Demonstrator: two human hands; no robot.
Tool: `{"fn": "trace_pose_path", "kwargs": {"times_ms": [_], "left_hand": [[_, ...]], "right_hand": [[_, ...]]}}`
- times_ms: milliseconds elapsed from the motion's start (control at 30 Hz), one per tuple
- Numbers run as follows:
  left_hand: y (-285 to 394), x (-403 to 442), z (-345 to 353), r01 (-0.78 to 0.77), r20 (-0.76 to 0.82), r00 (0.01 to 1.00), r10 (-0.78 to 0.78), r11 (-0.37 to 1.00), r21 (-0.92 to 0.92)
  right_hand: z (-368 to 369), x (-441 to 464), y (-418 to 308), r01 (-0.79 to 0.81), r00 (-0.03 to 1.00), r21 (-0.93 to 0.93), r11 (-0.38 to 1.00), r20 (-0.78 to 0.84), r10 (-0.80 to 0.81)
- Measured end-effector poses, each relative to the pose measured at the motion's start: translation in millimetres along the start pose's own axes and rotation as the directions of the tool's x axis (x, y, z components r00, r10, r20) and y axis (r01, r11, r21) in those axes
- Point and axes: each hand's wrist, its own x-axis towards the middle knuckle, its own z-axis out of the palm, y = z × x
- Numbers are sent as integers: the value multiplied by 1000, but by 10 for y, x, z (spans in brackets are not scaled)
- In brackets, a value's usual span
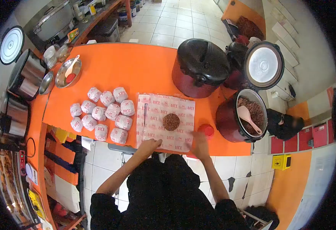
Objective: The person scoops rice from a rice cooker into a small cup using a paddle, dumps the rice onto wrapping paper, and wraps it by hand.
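A printed sheet of wrapping paper [150,114], part of a flat stack, lies on the orange table in front of me. On it sits a round mound of brown rice [171,122]. My left hand [149,148] is closed at the near left edge of the paper, fingers pinching it. My right hand [200,146] is just off the paper's near right corner, smeared by motion, so its fingers are unclear. Close beyond it stands a small round red plastic container [206,131]. Several paper-wrapped balls [99,113] printed with red letters are grouped left of the sheet.
An open rice cooker [229,124] with brown rice and a pink paddle [249,119] stands at the right. A lidded dark cooker [198,69] is behind the paper. A metal bowl [77,75] with a white spoon sits back left.
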Motion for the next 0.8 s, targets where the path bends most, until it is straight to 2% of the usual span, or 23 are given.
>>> {"fn": "trace_pose_path", "kwargs": {"times_ms": [67, 167, 200, 300, 367, 433, 533, 633, 800], "left_hand": [[36, 5, -53, 29, -41, 999, -29, 1000, 10], [103, 5, -154, 96, -72, 993, -98, 995, -38], [88, 10, -145, 98, -74, 992, -101, 994, -45], [32, 19, -108, 81, -109, 990, -89, 994, -77], [43, 15, -110, 40, -158, 986, -59, 992, -121], [75, 26, -138, 41, -177, 983, -54, 996, -82], [85, 4, -127, 8, -213, 977, -17, 999, -44], [20, -20, -100, -50, -169, 984, 50, 999, 6], [45, -19, -134, -111, -92, 988, 126, 981, 158]], "right_hand": [[73, -90, -194, 332, 942, 16, 943, 53, -332], [227, -197, -206, 251, 947, 11, 968, 204, -248], [262, -215, -183, 272, 952, -4, 962, 145, -268], [208, -189, -180, 163, 912, -115, 980, 396, -105], [196, -219, -244, 217, 959, -53, 975, 200, -202], [266, -212, -296, 255, 966, -9, 967, 49, -254], [431, -193, -226, 209, 977, -16, 978, -31, -210], [373, -141, -252, 165, 986, -135, 977, -9, -168], [303, -76, -236, 157, 987, -128, 979, 40, -153]]}}
